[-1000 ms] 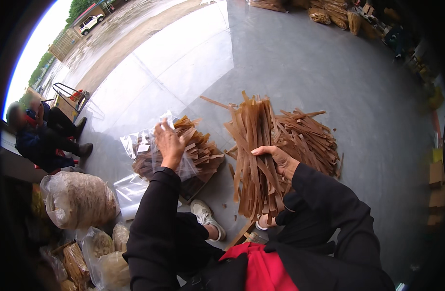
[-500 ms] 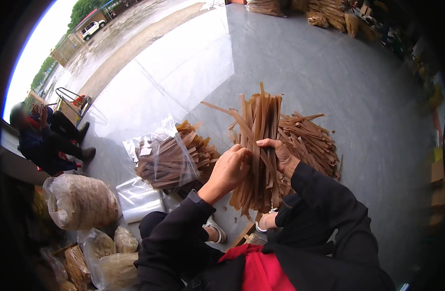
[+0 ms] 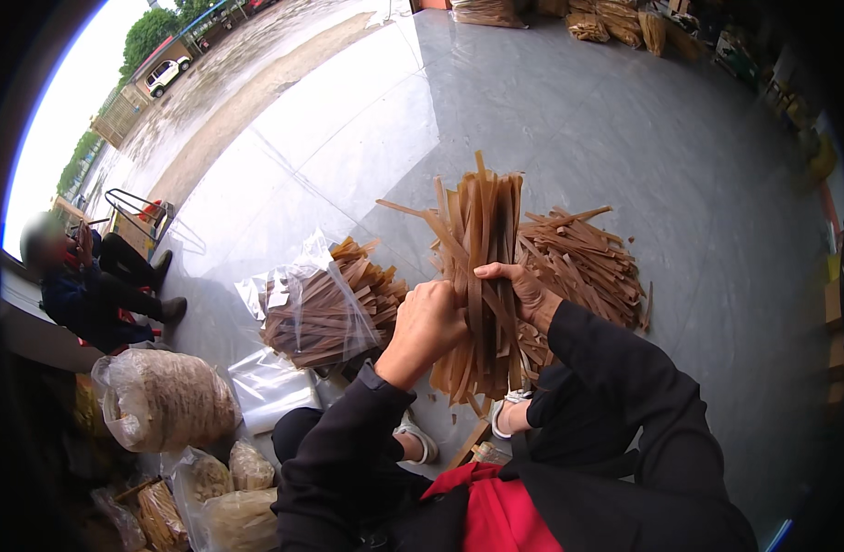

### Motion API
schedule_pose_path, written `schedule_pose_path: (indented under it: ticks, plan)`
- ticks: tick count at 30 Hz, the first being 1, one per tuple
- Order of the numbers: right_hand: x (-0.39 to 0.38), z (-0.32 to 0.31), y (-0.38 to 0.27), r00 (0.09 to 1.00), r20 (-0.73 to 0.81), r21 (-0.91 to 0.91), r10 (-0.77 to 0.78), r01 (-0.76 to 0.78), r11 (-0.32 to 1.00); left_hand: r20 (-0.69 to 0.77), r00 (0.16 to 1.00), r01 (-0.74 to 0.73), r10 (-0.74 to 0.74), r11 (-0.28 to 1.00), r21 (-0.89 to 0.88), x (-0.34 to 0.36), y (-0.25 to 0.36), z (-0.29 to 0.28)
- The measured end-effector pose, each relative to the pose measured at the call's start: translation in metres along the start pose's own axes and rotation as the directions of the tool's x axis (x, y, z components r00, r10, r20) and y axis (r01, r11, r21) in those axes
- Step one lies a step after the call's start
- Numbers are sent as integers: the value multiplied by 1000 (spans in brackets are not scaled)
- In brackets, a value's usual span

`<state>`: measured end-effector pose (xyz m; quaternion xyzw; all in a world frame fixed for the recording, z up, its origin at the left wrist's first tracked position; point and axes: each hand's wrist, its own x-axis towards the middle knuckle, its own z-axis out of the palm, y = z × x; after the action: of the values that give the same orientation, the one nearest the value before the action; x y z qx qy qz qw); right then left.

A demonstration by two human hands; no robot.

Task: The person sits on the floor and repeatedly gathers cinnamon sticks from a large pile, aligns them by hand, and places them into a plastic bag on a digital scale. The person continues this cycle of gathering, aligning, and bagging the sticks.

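Observation:
A thick upright bundle of flat brown strips (image 3: 482,221), like dried sheet cut into ribbons, stands between my hands. My right hand (image 3: 530,296) grips its right side, thumb laid across the front. At its left edge my left hand (image 3: 429,317) is closed against the strips, fingertips hidden behind the knuckles. One longer strip sticks out to the upper left. Behind and to the right, a loose pile of similar strips (image 3: 583,262) lies on the floor. More strips lie to the left in a clear plastic bag (image 3: 325,299).
Flat clear plastic bags (image 3: 273,385) lie left of my knee. Bulging filled bags (image 3: 169,397) crowd the lower left. Another person (image 3: 100,285) sits at the far left near a hand cart (image 3: 141,216). Packed bundles (image 3: 615,20) line the far edge of the grey floor.
My left hand has turned a little, its knuckles now nearer the bundle's left edge. My right hand keeps its grip. The whole view has shifted slightly.

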<state>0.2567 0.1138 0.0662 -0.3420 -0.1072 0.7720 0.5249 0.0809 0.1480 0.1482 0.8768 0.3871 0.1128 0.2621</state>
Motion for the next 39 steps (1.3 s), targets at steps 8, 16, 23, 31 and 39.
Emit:
schedule_pose_path:
  ticks: [8, 16, 23, 31, 39]
  plan:
    - [-16, 13, -9, 990, -92, -10, -111, 111, 994, 3, 1000, -13, 13, 995, -102, 4, -17, -5]
    - [-15, -4, -11, 979, -114, 27, -167, 172, 985, 58, 998, -21, 30, 989, -145, 16, 5, -20]
    - [-7, -19, -11, 948, -155, -36, -280, 278, 960, 121, 986, -106, 116, 991, -81, 33, 19, -19]
    - [-9, -20, -17, 973, -96, 29, -208, 212, 977, 248, 968, 45, 38, 946, -322, 42, -5, -5]
    - [11, -41, -14, 986, -3, -15, -167, 167, 986, 385, 922, 268, -46, 793, -547, 44, -25, 11]
